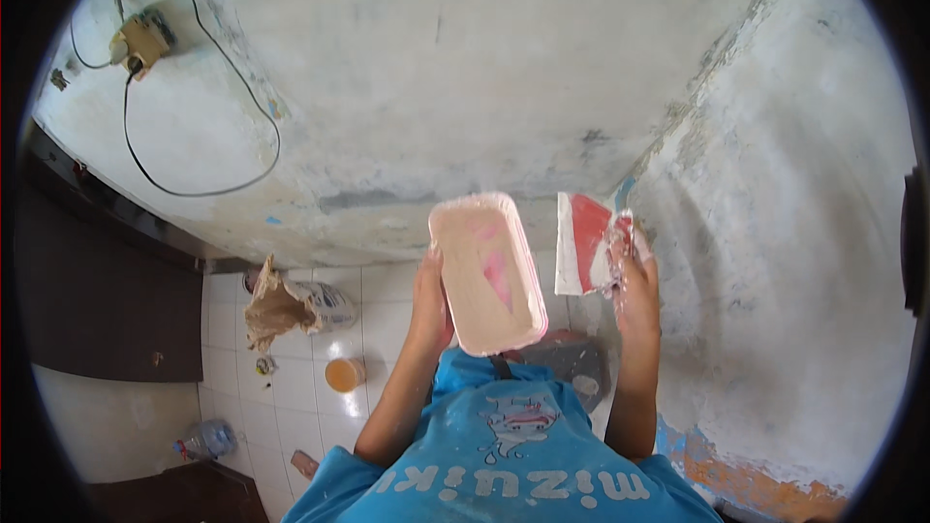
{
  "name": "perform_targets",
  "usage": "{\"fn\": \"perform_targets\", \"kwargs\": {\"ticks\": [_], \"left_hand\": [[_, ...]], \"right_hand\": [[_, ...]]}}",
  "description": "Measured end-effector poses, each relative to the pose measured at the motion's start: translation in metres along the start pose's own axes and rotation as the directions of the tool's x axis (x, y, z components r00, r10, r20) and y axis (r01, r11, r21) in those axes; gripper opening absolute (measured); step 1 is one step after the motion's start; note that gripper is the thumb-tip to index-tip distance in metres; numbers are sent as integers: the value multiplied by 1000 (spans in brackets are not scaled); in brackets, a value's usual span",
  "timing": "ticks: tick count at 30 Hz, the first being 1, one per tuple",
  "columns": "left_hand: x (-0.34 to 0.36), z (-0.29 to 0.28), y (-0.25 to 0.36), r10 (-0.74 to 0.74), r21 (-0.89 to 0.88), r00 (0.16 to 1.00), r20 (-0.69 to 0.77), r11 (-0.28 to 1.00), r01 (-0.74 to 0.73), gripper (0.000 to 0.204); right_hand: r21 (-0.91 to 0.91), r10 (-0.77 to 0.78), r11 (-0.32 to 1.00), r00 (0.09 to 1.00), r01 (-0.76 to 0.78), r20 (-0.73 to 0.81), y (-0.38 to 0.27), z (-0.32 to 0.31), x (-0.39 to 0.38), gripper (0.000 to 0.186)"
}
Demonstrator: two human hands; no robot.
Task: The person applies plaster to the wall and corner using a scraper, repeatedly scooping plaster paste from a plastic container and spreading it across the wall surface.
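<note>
My left hand [432, 305] is closed on the left side of a pink rectangular tray [532, 281], held tilted in front of my chest. A pale, smooth paste coats the inside of the tray, and pink shows through near its middle. To the right of the tray, my right hand [636, 286] grips a putty knife [587, 244] with a wide red blade. White paste covers the blade's left edge and smears the area by my fingers. A gap separates the blade from the tray. Most of the handle is hidden in my hand.
Patchy grey-white walls [465, 68] meet at a rough corner. A cable [276, 140] hangs from a socket [140, 46]. On the tiled floor stand an opened bag [276, 315], a round orange-brown container [344, 375], a plastic bottle [210, 440] and a dark grey object [581, 358].
</note>
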State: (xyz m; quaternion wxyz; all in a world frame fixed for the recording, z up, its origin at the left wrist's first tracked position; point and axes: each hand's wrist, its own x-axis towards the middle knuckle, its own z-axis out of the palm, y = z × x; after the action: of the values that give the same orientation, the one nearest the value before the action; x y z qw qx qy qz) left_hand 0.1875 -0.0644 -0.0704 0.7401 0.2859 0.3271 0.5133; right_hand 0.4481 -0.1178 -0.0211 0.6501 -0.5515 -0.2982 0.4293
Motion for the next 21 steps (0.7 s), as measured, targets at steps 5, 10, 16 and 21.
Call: {"fn": "perform_targets", "kwargs": {"ticks": [5, 10, 16, 21], "left_hand": [[-8, 12, -5, -62, -91, 997, -47, 994, 58, 60], [-26, 29, 14, -28, -119, 995, 91, 992, 39, 64], [-23, 25, 28, -98, -209, 989, 108, 971, 119, 69], [-10, 13, 40, -131, -233, 987, 96, 961, 150, 65]], "right_hand": [[414, 31, 910, 999, -35, 18, 34, -17, 13, 47], [506, 71, 858, 996, -88, 54, 1, -10, 31, 40], [512, -36, 859, 994, -20, 98, -38, 23, 66, 27], [539, -67, 842, 992, -3, 110, -58, 42, 99, 31]]}}
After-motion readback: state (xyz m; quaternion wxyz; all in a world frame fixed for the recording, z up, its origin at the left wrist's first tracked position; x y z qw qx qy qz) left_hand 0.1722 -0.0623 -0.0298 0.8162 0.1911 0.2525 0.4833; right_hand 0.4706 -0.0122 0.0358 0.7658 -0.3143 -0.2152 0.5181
